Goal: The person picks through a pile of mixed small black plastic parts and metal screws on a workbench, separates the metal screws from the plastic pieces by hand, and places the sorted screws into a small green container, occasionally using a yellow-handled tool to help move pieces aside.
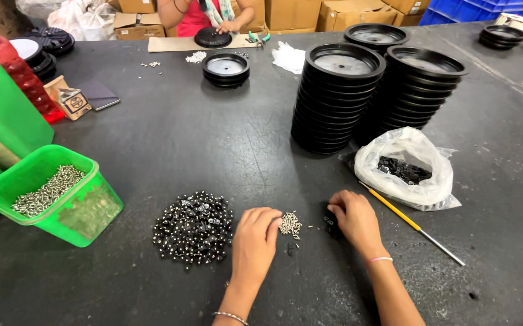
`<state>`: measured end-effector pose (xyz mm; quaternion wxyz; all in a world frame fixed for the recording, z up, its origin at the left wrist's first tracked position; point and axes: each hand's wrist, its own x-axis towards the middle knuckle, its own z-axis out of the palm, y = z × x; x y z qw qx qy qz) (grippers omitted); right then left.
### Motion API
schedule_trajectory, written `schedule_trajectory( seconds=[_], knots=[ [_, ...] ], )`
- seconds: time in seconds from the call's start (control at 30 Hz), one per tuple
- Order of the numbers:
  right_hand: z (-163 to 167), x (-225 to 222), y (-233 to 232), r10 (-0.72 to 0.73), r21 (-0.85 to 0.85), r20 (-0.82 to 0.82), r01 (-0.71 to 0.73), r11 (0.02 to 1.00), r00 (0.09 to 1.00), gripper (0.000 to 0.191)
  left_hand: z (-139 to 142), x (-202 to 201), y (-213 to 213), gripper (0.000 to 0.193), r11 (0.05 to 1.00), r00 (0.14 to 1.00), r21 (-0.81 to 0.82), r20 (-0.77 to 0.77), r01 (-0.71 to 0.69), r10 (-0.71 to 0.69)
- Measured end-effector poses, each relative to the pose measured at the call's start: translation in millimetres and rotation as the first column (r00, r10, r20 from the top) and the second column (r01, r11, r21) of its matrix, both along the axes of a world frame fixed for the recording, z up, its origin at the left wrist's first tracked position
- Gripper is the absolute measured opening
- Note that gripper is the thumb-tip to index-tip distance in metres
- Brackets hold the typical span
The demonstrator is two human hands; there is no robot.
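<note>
Small silver metal screws (290, 224) lie in a little heap on the near part of the dark grey worktable (183, 145), and your left hand (255, 238) rests palm down with fingers curled, fingertips touching that heap. Your right hand (353, 218), just right of it, has its fingers bent and pinched over a small black plastic piece (329, 221); how tightly, you cannot tell. Left of your left hand sits a pile of small black parts with silver tips (194, 228). Farther left, a green plastic tub (56, 202) holds more screws. To the right lies a clear plastic bag of black pieces (407, 169), with a yellow-handled tool (412, 224) beside it. Behind stand two stacks of black round plastic discs (376, 96). At the far edge, brown cardboard boxes (346, 13) and blue crates (484, 9) line up, where another person's hand (228, 26) works.
</note>
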<state>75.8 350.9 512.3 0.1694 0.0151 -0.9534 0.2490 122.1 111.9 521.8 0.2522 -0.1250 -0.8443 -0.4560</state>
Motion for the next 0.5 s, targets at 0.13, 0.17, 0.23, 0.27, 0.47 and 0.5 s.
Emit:
schedule_trajectory(
  seconds=[0.13,0.17,0.23,0.27,0.47,0.5],
  knots=[
    [11.9,11.2,-24.0,0.213,-0.332,-0.031,-0.211,0.92,0.977,0.014,3.6,3.6,7.8,0.021,0.997,0.998,0.051,-0.002,0.058,-0.058],
    [14.1,13.7,-31.8,0.286,-0.343,-0.056,-0.287,0.894,0.957,0.013,3.5,2.6,7.5,0.024,0.995,0.997,0.064,-0.003,0.072,-0.072],
    [16.8,17.0,-43.8,0.38,-0.367,-0.085,-0.384,0.847,0.921,0.012,1.0,0.5,8.2,0.022,0.992,0.994,0.083,0.046,0.091,-0.095],
    [17.4,18.6,-48.3,0.405,-0.381,-0.087,-0.406,0.83,0.91,0.012,-1.0,-0.4,8.9,0.021,0.99,0.992,0.095,0.072,0.1,-0.107],
    [17.9,18.1,-52.7,0.43,-0.547,0.035,-0.343,0.764,0.902,0.013,-13.0,-8.4,12.4,0.013,0.982,0.984,0.186,0.167,0.028,-0.06],
    [17.5,17.3,-52.3,0.418,-0.554,0.058,-0.319,0.769,0.906,0.013,-14.1,-9.5,12.2,0.012,0.972,0.973,0.237,0.222,0.014,-0.068]
  ],
)
